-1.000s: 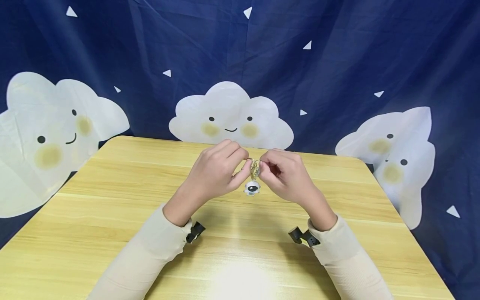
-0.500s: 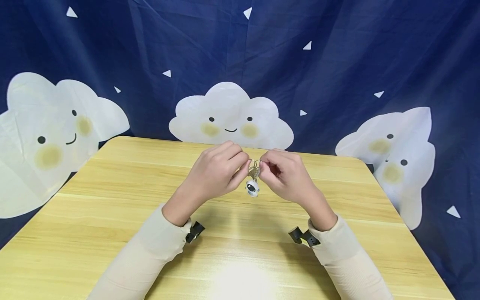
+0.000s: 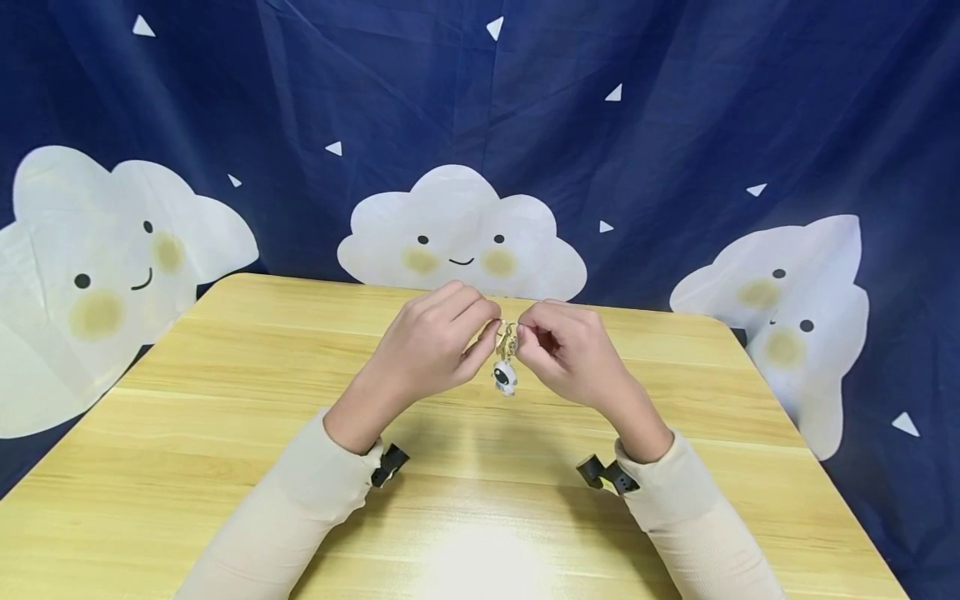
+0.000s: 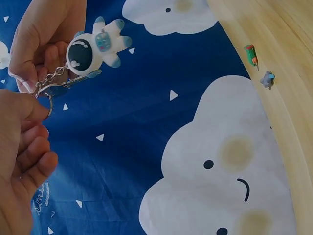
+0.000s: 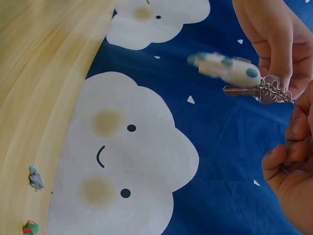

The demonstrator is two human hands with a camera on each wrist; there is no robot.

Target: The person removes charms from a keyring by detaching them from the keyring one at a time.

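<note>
A keychain hangs above the table between the two hands, with a white astronaut charm [image 3: 505, 378] at its lower end. My left hand [image 3: 438, 343] pinches the metal ring [image 4: 50, 105] from one side with thumb and forefinger. Opposite it, my right hand [image 3: 572, 353] pinches at the keychain's top; the fingertips hide which part it grips. In the right wrist view a silver key [image 5: 242, 91] lies alongside the charm, next to a short chain [image 5: 280, 93]. Teal spots mark the charm's limbs, and its visor is dark.
Two small figures stand on the wooden table [image 3: 247, 417] in the wrist views: a green and red one [image 4: 251, 55] and a grey one [image 4: 267, 80]. A dark blue curtain [image 3: 420, 92] with white clouds hangs behind the table's far edge.
The astronaut charm has turned on its chain and now faces more to the left. Both hands have stayed almost in place, pinching throughout.
</note>
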